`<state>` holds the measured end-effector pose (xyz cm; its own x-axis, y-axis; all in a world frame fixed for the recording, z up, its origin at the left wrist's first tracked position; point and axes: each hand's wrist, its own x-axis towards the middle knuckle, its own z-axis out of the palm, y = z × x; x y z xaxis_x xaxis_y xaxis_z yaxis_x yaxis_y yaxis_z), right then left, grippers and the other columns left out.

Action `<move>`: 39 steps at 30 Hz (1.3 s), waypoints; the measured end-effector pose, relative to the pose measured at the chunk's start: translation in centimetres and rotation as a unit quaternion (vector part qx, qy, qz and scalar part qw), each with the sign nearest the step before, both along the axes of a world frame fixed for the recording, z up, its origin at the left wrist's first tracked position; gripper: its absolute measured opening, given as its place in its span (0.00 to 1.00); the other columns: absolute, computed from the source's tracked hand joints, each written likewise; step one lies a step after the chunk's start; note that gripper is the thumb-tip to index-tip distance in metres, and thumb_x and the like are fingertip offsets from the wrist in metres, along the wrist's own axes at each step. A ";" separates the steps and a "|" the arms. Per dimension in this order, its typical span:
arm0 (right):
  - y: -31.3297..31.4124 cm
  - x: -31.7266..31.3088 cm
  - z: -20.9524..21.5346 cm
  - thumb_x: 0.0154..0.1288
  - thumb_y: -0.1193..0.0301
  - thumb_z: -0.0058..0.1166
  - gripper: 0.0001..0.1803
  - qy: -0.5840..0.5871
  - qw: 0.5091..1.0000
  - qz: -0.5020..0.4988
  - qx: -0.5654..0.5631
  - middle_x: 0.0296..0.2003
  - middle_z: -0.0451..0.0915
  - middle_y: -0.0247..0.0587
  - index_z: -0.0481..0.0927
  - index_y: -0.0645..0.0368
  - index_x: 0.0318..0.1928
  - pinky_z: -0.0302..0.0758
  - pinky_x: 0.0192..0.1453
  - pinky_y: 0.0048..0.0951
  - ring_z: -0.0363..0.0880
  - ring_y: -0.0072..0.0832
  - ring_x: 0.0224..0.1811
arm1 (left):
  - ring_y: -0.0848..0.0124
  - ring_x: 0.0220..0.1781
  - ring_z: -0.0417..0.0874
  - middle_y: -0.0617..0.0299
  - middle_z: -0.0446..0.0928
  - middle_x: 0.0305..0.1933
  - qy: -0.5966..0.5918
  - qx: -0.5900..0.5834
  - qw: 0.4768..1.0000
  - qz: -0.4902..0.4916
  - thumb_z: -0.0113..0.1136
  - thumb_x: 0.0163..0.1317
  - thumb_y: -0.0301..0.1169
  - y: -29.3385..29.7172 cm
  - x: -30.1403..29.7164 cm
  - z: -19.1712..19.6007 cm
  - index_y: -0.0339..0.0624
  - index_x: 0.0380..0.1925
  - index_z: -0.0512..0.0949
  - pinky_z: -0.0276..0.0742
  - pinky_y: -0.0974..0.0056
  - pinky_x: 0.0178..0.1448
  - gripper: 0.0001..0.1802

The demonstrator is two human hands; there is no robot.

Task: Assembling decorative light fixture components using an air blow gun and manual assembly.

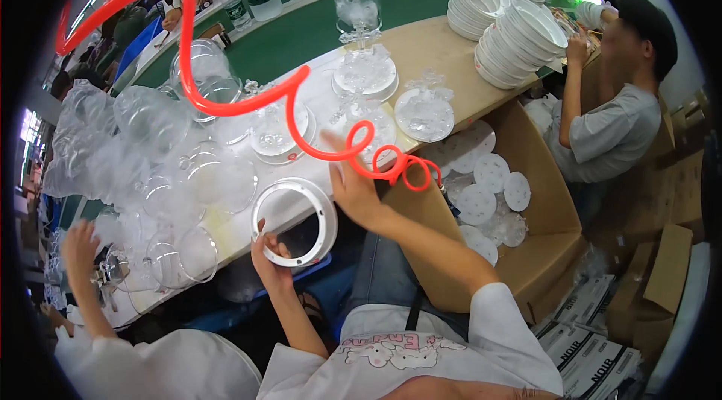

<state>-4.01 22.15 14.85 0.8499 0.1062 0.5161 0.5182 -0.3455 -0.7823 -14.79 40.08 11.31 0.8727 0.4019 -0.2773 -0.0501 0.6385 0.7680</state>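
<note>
My left hand point(274, 252) grips a white plastic ring point(324, 228) by its lower left rim, in front of the table edge. Small holes dot the ring's face, and its middle is a large round opening. My right hand point(356, 194) reaches over the table just right of the ring. Its fingers stretch forward, blurred and partly covered by a red coiled hose point(218, 109), and I see nothing held in them. Beyond it, white round bases point(284, 152) bear clear plastic pieces. Another such base point(424, 115) stands to the right.
Clear domes and plastic wrap point(98, 136) crowd the table's left. Stacked white rings point(519, 42) stand far right. A cardboard box point(553, 208) below holds white discs point(477, 204). A co-worker's hand point(80, 249) is at left; another person point(613, 99) sits at right.
</note>
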 end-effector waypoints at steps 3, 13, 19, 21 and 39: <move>-1.3 4.9 2.5 0.55 0.79 0.49 0.28 -0.144 0.986 -0.087 -0.002 0.58 0.62 0.53 0.61 0.67 0.58 0.52 0.66 0.42 0.57 0.49 0.62 | 0.74 0.12 0.69 0.59 0.68 0.27 0.031 0.067 0.997 0.002 0.47 0.58 0.29 -0.6 1.9 0.5 0.40 0.58 0.57 0.68 0.72 0.14 0.26; -5.6 9.2 6.1 0.48 0.49 0.59 0.32 -0.034 0.950 -0.100 -0.294 0.22 0.76 0.46 0.74 0.66 0.43 0.71 0.33 0.35 0.75 0.39 0.26 | 0.79 0.27 0.69 0.60 0.68 0.37 0.015 0.347 0.936 0.064 0.51 0.61 0.29 -1.5 6.1 -2.2 0.36 0.49 0.66 0.66 0.75 0.32 0.16; -4.3 11.0 4.3 0.42 0.53 0.62 0.20 -0.186 0.908 -0.110 -0.358 0.15 0.71 0.40 0.73 0.56 0.17 0.59 0.27 0.35 0.69 0.37 0.18 | 0.77 0.36 0.68 0.61 0.67 0.38 0.005 0.350 0.932 0.090 0.51 0.61 0.29 -2.5 7.2 -1.9 0.33 0.44 0.69 0.66 0.72 0.39 0.14; -4.4 11.0 4.6 0.44 0.56 0.60 0.17 -0.182 0.901 -0.106 -0.378 0.13 0.70 0.37 0.73 0.55 0.16 0.59 0.27 0.35 0.69 0.37 0.19 | 0.76 0.37 0.68 0.61 0.67 0.38 0.001 0.374 0.923 0.091 0.51 0.61 0.29 -2.3 7.1 -2.0 0.33 0.43 0.70 0.66 0.72 0.38 0.13; -8.4 13.5 5.6 0.50 0.62 0.61 0.14 -0.076 0.947 0.078 -0.303 0.29 0.77 0.42 0.78 0.59 0.31 0.70 0.36 0.32 0.75 0.34 0.32 | 0.73 0.37 0.74 0.59 0.75 0.37 0.073 0.498 0.859 0.089 0.54 0.59 0.31 -1.2 6.0 -0.3 0.34 0.40 0.75 0.70 0.70 0.38 0.12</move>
